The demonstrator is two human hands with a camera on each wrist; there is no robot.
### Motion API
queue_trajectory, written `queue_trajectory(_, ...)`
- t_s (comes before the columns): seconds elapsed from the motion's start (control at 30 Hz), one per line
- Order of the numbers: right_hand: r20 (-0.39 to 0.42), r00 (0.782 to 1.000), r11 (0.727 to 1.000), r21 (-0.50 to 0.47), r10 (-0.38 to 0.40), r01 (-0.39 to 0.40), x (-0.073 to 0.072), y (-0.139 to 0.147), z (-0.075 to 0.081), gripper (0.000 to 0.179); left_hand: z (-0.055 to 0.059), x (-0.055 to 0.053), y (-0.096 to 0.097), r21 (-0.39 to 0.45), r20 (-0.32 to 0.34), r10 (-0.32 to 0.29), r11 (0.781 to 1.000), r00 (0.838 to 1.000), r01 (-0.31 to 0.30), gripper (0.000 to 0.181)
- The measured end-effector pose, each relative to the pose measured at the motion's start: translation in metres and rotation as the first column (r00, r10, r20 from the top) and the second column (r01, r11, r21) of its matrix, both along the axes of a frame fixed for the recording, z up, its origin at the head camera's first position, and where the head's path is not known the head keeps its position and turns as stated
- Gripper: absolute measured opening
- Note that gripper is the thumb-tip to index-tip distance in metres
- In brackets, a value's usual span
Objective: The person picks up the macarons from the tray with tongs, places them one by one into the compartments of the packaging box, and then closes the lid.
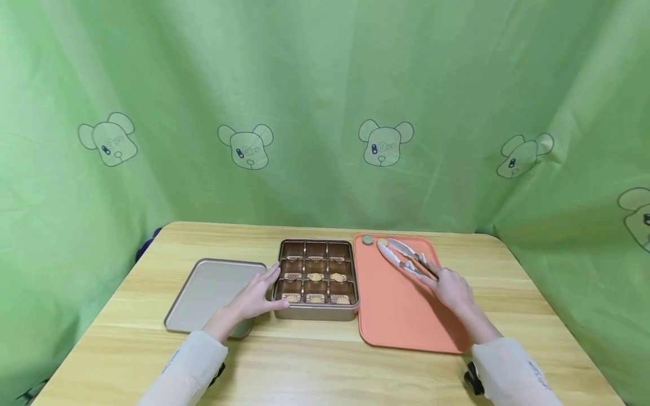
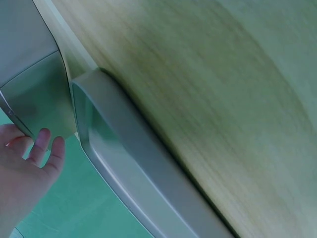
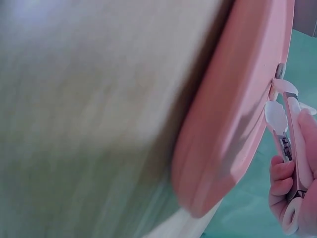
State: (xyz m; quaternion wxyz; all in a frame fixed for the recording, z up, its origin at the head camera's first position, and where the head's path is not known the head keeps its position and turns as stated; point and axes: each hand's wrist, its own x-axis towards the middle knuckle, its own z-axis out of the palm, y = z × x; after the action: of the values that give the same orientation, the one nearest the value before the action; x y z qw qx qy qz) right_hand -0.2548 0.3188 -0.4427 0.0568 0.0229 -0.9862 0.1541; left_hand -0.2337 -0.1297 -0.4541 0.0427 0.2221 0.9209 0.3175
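Note:
My left hand rests at the left side of a brown square baking pan, its fingers along the rim and its thumb at the near left corner. Dividers split the pan into several compartments, and yellowish cookies lie in some of them. My right hand holds a pair of tongs with pale tips over the far end of a coral tray. The tongs' arms are spread apart, with their tips close to a round yellow cookie. Just left of it lies a round green cookie.
A flat grey-brown lid with a raised rim lies left of the pan, partly under my left forearm. The coral tray sits right beside the pan. A green curtain hangs behind the wooden table.

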Motion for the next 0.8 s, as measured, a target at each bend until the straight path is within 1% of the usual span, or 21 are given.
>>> queue_trajectory(0.2, -0.054, 0.998, 0.999, 0.003, 0.033, -0.033, 0.008, 0.003, 0.001, 0.059, 0.000, 0.000, 0.000, -0.006, -0.003, 0.001, 1.000, 1.000, -0.001, 0.092)
queue_trajectory(0.4, -0.102, 0.994, 0.999, -0.030, 0.030, -0.033, 0.016, 0.002, 0.004, 0.060, 0.001, -0.001, 0.000, -0.012, -0.006, -0.001, 1.000, 1.000, 0.001, 0.092)
queue_trajectory(0.53, -0.156, 0.987, 0.997, -0.057, 0.048, -0.057, 0.022, 0.000, 0.007, 0.057, 0.002, -0.002, 0.000, -0.023, -0.011, -0.002, 1.000, 1.000, 0.002, 0.092)
queue_trajectory(0.8, -0.163, 0.984, 0.990, -0.106, 0.073, -0.091, 0.030, -0.015, 0.010, 0.055, 0.002, -0.001, 0.000, -0.030, -0.011, -0.004, 1.000, 1.000, 0.003, 0.092)
